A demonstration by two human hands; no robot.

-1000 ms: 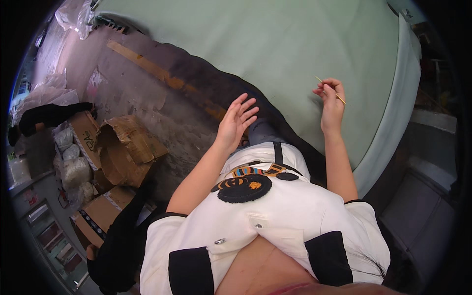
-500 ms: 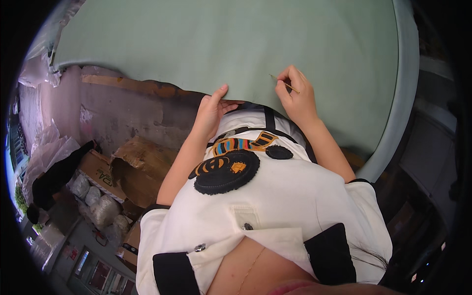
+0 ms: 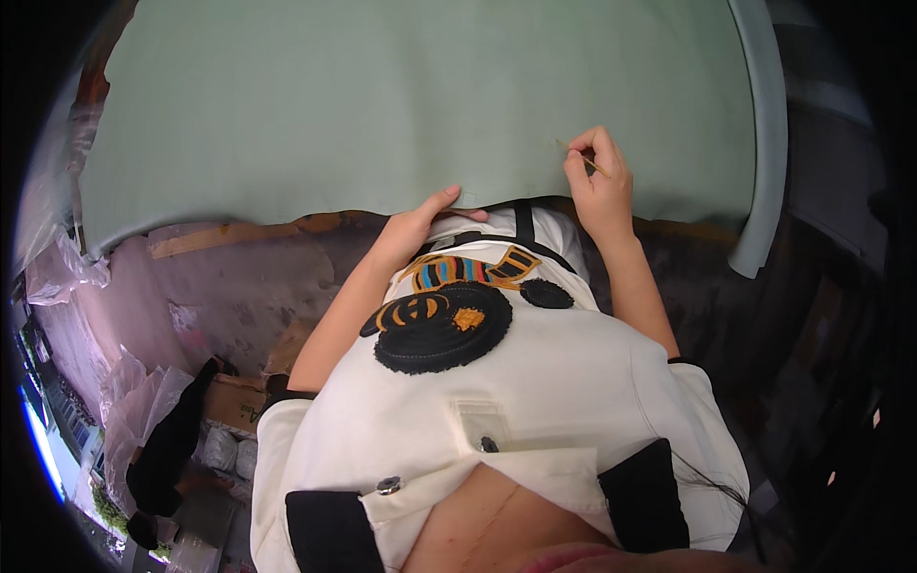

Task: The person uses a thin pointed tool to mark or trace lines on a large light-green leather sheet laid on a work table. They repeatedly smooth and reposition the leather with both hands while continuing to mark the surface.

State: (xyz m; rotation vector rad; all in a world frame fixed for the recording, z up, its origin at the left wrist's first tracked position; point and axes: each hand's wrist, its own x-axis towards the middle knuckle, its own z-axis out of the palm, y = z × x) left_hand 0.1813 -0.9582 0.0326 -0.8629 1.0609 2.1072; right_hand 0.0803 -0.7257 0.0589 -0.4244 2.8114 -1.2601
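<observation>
Pinching a thin stick [image 3: 585, 159] between thumb and fingertips, the right hand [image 3: 598, 180] holds it over the pale green sheet [image 3: 382, 105] near its lower edge. Left hand [image 3: 418, 222] rests loosely spread at that edge, above the cream shirt [image 3: 535, 382].

A white short-sleeved top [image 3: 535, 382] with black cuffs, silver snap buttons and a black, orange and striped patch at centre frame.
</observation>
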